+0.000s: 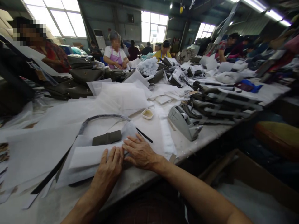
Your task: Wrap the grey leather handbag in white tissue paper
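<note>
A folded white packing sheet (88, 156) lies on the table in front of me, over a flat bundle whose contents are mostly hidden. My left hand (109, 168) rests on its near edge, fingers stretched out. Beside it, my right hand (140, 152) lies flat with fingers extended over the bundle's right end. An olive-green fabric piece (106, 137) shows just beyond the fold. Behind that arcs a wrapped strap (105, 116). The dark tip of a strap (144, 135) sticks out past my right fingers.
Loose white sheets (116, 96) spread behind the bundle. A grey tape dispenser (183, 123) and a small white dish (147, 114) stand to the right. Wrapped olive bags (219, 105) are stacked beyond the dispenser. Several people work around the table, whose front edge runs near my arms.
</note>
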Tool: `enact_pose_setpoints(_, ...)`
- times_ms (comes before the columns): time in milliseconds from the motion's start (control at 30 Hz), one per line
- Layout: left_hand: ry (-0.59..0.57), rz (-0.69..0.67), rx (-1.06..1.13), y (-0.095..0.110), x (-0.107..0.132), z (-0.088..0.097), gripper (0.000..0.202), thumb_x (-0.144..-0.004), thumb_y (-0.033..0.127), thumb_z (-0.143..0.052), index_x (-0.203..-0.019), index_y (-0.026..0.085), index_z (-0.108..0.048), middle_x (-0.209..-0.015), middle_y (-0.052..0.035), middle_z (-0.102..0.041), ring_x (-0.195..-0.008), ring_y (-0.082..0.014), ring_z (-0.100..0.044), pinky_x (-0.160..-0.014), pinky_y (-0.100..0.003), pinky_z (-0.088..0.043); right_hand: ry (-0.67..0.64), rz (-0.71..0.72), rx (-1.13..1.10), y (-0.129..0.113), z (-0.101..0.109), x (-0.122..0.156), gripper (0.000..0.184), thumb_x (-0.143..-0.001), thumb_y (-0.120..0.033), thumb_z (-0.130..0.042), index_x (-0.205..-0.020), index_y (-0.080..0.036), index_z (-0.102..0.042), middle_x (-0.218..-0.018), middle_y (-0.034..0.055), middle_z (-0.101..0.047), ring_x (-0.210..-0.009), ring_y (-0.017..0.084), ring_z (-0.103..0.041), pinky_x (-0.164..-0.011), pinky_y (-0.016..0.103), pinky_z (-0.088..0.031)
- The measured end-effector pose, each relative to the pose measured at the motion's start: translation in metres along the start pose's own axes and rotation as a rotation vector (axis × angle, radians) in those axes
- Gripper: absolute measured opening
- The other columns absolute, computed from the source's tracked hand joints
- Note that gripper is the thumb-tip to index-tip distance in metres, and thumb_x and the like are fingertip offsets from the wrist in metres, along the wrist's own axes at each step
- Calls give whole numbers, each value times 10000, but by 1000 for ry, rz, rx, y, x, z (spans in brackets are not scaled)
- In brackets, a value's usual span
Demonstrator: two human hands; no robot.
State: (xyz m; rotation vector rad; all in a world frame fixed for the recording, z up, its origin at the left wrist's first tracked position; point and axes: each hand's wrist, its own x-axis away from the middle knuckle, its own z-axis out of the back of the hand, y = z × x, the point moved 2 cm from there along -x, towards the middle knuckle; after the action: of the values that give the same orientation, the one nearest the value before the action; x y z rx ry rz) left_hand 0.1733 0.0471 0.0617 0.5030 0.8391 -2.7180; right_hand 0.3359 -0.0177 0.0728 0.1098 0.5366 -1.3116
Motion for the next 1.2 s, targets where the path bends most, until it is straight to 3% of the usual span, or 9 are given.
enact_pose_setpoints(167, 81, -89, -77, -6, -9, 0, 421, -859, -26, -367, -1137, 6, -682, -1090, -222, -678, -1026, -329, -655, -934, -494, -501, -9, -122, 4, -2, 20, 11, 439, -931, -428, -603, -1296, -185, -568, -1410, 82, -564, -1356, 258, -435, -1184, 460, -252)
enact_pose_setpoints(400, 109, -83, -23, -11, -10, -6, 393, -875, -7, -372, -1161, 13, -642, -1069, -197, -684, -998, -287, -669, -938, -423, -514, -7, -141, 114, 4, 17, 33, 761, -810, -298, -739, -1471, -162, -386, -1535, 143, -406, -1424, 303, -338, -1199, 523, -236)
enact_pose_setpoints(500, 103, -76, 8, -12, -8, -7, 388, -881, -5, -370, -1184, 19, -611, -1088, -189, -683, -1006, -270, -669, -953, -405, -507, 57, -79, 209, 5, 9, 26, 661, -856, -179, -647, -1469, -204, -402, -1546, 133, -391, -1436, 308, -320, -1196, 554, -236)
enact_pose_setpoints(633, 89, -69, 81, -16, -5, -9, 391, -895, 2, -347, -1222, 28, -560, -1108, -181, -678, -1017, -253, -663, -957, -401, -502, 146, 100, 285, 10, 4, 13, 439, -914, -83, -493, -1339, -182, -542, -1433, 110, -538, -1411, 290, -369, -1188, 550, -270)
enact_pose_setpoints(833, 75, 13, 121, -14, -4, -7, 391, -918, 27, -358, -1265, 59, -534, -1141, -149, -671, -1075, -238, -641, -1005, -388, -463, 100, 213, 153, 23, -1, 6, 427, -862, -136, -563, -1290, -137, -569, -1339, 128, -612, -1296, 277, -507, -1143, 476, -387)
enact_pose_setpoints(933, 104, 71, 145, -10, -6, -8, 364, -942, 66, -368, -1252, 74, -558, -1123, -135, -680, -1055, -244, -643, -1003, -392, -454, 46, 176, 46, 25, 3, 7, 524, -826, -180, -622, -1343, -162, -535, -1359, 131, -598, -1306, 287, -499, -1132, 496, -397)
enact_pose_setpoints(1067, 174, 152, 184, -8, -5, -11, 398, -977, 99, -324, -1301, 101, -555, -1201, -126, -668, -1074, -243, -630, -999, -402, -435, -7, 77, -145, 38, 28, 1, 580, -842, -426, -694, -1348, -190, -535, -1355, 128, -600, -1280, 271, -531, -1092, 441, -450)
enact_pose_setpoints(1133, 184, 168, 195, -8, -3, -12, 417, -978, 89, -318, -1320, 113, -555, -1256, -113, -655, -1117, -238, -615, -1021, -391, -415, 16, -82, -108, 60, 43, -9, 511, -929, -483, -572, -1351, -198, -532, -1363, 117, -594, -1281, 230, -536, -1080, 384, -458)
enact_pose_setpoints(1200, 188, 173, 205, -9, -2, -11, 429, -973, 76, -317, -1319, 120, -566, -1273, -101, -655, -1141, -231, -607, -1041, -380, -400, 27, -291, 60, 90, 53, -21, 446, -1011, -428, -404, -1358, -177, -529, -1403, 126, -561, -1321, 214, -499, -1107, 386, -419)
